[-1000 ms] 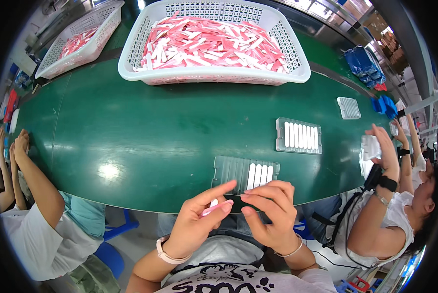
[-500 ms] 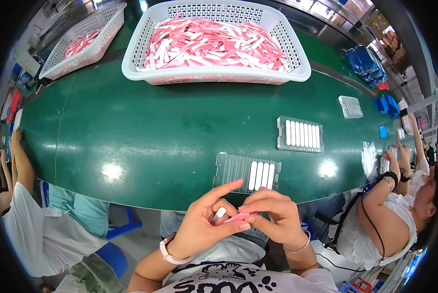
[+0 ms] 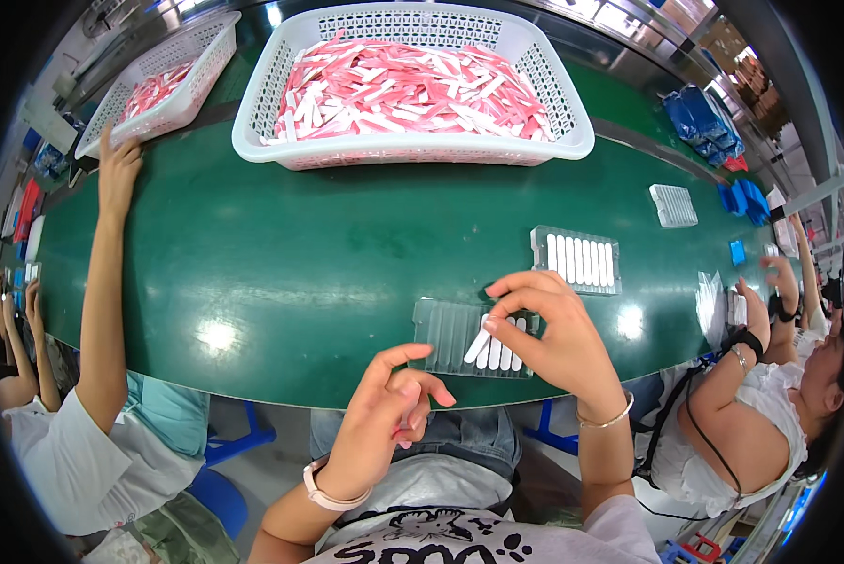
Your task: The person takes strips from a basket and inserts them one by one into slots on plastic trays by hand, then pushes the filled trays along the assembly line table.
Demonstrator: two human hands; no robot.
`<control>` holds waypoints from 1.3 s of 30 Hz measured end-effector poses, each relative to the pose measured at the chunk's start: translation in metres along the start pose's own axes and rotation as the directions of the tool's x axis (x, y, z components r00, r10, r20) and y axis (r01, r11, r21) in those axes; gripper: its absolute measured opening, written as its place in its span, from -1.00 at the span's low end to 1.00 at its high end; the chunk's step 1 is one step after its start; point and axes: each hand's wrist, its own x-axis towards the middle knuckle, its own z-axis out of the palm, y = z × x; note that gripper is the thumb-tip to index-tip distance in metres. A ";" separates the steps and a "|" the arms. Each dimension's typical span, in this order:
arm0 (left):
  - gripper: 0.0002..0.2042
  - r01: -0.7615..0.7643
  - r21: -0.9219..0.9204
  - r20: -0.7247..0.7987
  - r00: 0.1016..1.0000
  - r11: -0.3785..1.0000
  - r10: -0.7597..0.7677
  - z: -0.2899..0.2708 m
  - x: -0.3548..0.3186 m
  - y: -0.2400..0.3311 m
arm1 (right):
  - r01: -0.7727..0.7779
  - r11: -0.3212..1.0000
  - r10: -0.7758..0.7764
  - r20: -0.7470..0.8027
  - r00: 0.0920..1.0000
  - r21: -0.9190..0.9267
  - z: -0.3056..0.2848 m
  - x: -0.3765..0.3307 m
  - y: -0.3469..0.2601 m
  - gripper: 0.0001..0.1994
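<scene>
My right hand (image 3: 555, 324) pinches a slim white stick (image 3: 479, 340) between thumb and fingertips. The stick leans at a slant over a clear grooved plastic tray (image 3: 438, 331), just left of several white sticks (image 3: 506, 352) lying side by side in its right grooves. The tray's left grooves show bare, and my right fingers cover its upper right part. My left hand (image 3: 389, 404) is near the tray's lower left corner, its fingers loosely bent and apart, with nothing visible in them.
A white basket (image 3: 412, 150) of pink and white strips stands at the back. A filled tray (image 3: 582, 261) and another tray (image 3: 674, 205) lie to the right. A co-worker's arm (image 3: 107, 282) reaches toward a second basket (image 3: 182, 103) at left; another person (image 3: 751, 404) works at right.
My right hand has moved forward to the tray with a white stick. The pink strip between my hands is no longer visible, and my left hand has opened. The left co-worker's arm has reached forward.
</scene>
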 end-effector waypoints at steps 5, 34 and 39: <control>-0.60 0.023 -0.228 -0.026 0.999 0.973 -0.030 0.001 -0.001 0.008 | 0.012 0.985 -0.008 0.023 1.000 -0.175 0.005 0.011 -0.008 -0.79; -0.58 -0.218 -0.365 -0.270 0.955 0.905 0.121 0.001 0.001 0.003 | -0.115 0.465 0.320 -0.046 0.946 0.878 0.081 -0.075 -0.050 -0.90; -0.91 -0.253 -0.055 0.039 0.966 0.966 0.255 -0.002 -0.011 -0.019 | -0.078 0.508 0.307 -0.096 0.947 0.858 0.085 -0.074 -0.051 -0.92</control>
